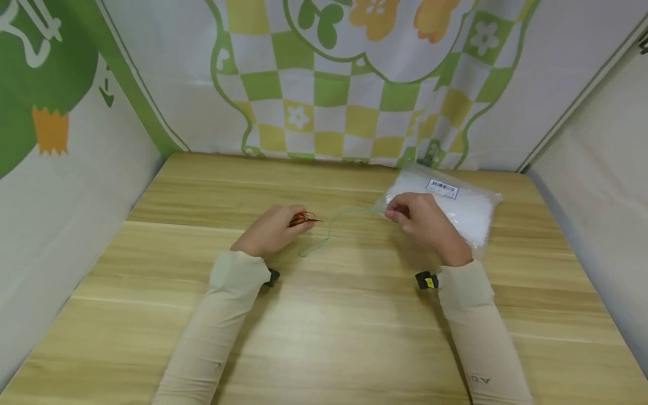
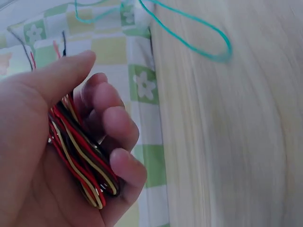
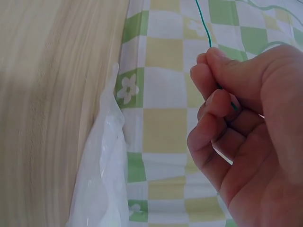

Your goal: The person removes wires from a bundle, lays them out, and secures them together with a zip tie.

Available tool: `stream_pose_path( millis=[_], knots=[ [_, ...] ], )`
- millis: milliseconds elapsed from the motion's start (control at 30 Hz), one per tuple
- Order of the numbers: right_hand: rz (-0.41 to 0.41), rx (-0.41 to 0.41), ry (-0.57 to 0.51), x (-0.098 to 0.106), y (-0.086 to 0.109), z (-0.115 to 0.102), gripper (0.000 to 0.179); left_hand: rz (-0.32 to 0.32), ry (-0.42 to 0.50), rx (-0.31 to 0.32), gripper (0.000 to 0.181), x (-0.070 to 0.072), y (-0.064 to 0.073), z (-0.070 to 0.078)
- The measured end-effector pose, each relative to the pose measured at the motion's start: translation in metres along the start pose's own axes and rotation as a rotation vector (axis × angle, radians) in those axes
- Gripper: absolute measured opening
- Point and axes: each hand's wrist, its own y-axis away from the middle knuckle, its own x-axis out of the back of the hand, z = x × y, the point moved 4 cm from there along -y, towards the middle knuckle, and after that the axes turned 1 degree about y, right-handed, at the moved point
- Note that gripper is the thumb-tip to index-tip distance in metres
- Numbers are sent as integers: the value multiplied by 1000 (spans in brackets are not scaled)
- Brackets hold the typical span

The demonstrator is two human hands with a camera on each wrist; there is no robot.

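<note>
My left hand (image 1: 275,228) holds a folded bundle of thin wires (image 2: 80,156), red, black and yellowish, with the fingers curled round it. Loose wire ends stick out past the thumb in the left wrist view. Between thumb and forefinger, my right hand (image 1: 422,222) pinches one end of a thin green wire (image 3: 204,23); its short tip shows below among the fingers. From there the green wire runs leftward in a curve and finishes in a loop near the left hand, as the head view shows.
A clear plastic bag (image 1: 476,211) of white material with a barcode label (image 1: 442,189) lies behind and beneath the right hand. The wooden table (image 1: 324,337) meets a green and yellow checked cloth (image 1: 329,90) at the back. Pale cloth walls stand on both sides.
</note>
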Motion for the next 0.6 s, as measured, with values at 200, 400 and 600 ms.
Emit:
stream_pose_path(
  millis=[200, 400, 600],
  knots=[
    [-15, 17, -17, -6, -2, -5, 11, 32, 29, -58, 19, -5, -5, 15],
    [-3, 45, -13, -8, -2, -9, 11, 4, 10, -121, 19, -16, -10, 26],
    [-8, 30, 0, -11, -3, -2, 10, -28, -31, -147, 13, -19, -8, 24]
  ],
)
